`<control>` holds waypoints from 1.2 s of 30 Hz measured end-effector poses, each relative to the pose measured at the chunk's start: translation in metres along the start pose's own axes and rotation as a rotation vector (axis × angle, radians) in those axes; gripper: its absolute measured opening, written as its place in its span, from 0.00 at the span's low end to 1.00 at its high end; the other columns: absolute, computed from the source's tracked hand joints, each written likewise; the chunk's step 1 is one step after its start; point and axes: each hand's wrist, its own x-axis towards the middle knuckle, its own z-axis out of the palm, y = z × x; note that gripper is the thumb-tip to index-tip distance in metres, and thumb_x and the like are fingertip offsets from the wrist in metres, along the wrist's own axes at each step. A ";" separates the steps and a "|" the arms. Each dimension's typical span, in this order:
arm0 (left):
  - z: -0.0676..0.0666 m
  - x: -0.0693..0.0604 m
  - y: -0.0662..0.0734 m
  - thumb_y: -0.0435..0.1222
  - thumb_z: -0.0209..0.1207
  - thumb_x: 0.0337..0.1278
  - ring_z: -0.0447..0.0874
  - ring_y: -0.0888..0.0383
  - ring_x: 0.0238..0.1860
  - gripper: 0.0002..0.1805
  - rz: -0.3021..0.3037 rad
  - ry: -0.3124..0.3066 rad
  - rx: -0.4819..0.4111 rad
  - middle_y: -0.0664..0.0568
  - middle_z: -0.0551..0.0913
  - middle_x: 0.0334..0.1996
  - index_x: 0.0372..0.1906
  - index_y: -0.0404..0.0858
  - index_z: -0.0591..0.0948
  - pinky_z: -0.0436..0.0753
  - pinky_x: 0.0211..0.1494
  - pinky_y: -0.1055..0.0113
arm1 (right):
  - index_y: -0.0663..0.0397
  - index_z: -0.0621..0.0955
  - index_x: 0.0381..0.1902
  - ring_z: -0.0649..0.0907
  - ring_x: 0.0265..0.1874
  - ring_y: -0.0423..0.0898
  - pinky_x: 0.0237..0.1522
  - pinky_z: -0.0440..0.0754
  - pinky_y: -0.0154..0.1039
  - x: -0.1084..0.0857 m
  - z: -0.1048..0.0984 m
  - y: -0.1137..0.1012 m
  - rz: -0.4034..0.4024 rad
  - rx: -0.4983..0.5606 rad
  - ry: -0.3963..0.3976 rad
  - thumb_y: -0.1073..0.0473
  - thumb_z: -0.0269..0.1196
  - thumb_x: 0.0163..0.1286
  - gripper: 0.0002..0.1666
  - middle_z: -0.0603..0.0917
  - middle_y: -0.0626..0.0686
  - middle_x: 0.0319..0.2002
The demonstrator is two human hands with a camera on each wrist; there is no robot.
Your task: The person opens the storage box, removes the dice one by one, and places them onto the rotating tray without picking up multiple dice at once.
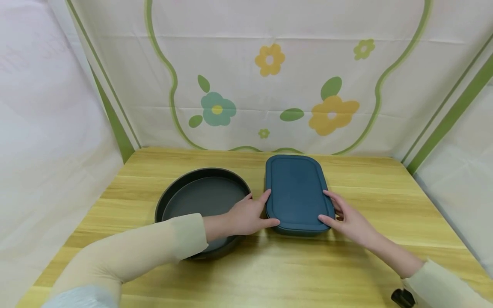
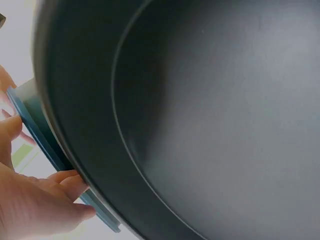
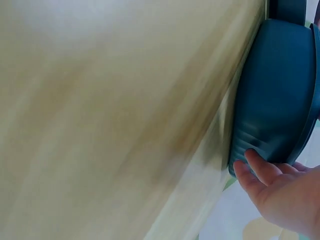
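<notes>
Left hand [image 1: 246,217] and right hand [image 1: 352,220]: both engaged on one lidded blue container [image 3: 275,90], right of centre in the head view. Done, by appearances: container covered, resting on the worktop [image 1: 277,273] just right of the round dark pan [image 1: 204,194], centre-left. Not done: release; neither hand has let go. Left hand: half-spread, thumb and forefinger apart, gripping the container's left edge near its lower-left corner. Right hand: half-curled, thumb on the lid [image 1: 296,184], fingers bent against the right side, gripping.

The head view is evenly bright; sheen hazes the pan [image 2: 240,110]; the right wrist view blurs the counter [image 3: 100,125].
</notes>
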 end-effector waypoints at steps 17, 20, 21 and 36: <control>0.003 -0.021 0.006 0.60 0.54 0.63 0.62 0.38 0.68 0.49 -0.039 -0.067 -0.002 0.53 0.76 0.13 0.78 0.42 0.46 0.71 0.61 0.50 | 0.57 0.54 0.75 0.71 0.61 0.67 0.54 0.73 0.57 -0.021 0.009 -0.008 0.006 -0.020 0.021 0.49 0.62 0.71 0.45 0.59 0.73 0.69; 0.002 -0.021 0.007 0.60 0.54 0.64 0.61 0.38 0.68 0.49 -0.038 -0.071 0.004 0.52 0.77 0.13 0.78 0.42 0.45 0.68 0.64 0.50 | 0.57 0.54 0.75 0.69 0.62 0.68 0.54 0.73 0.59 -0.021 0.009 -0.008 0.009 -0.018 0.019 0.48 0.61 0.71 0.45 0.58 0.72 0.70; 0.001 -0.021 0.007 0.59 0.54 0.64 0.63 0.40 0.68 0.49 -0.029 -0.073 0.010 0.52 0.77 0.14 0.78 0.41 0.45 0.65 0.66 0.51 | 0.57 0.53 0.75 0.68 0.63 0.69 0.54 0.72 0.59 -0.022 0.008 -0.008 0.011 -0.021 0.017 0.48 0.61 0.71 0.45 0.57 0.72 0.70; 0.001 -0.067 0.007 0.55 0.57 0.64 0.46 0.56 0.74 0.48 0.052 0.044 -0.508 0.52 0.48 0.76 0.78 0.50 0.42 0.55 0.71 0.50 | 0.49 0.60 0.74 0.64 0.66 0.65 0.53 0.66 0.69 -0.030 -0.008 -0.034 -0.184 -0.216 0.132 0.52 0.67 0.66 0.43 0.60 0.58 0.72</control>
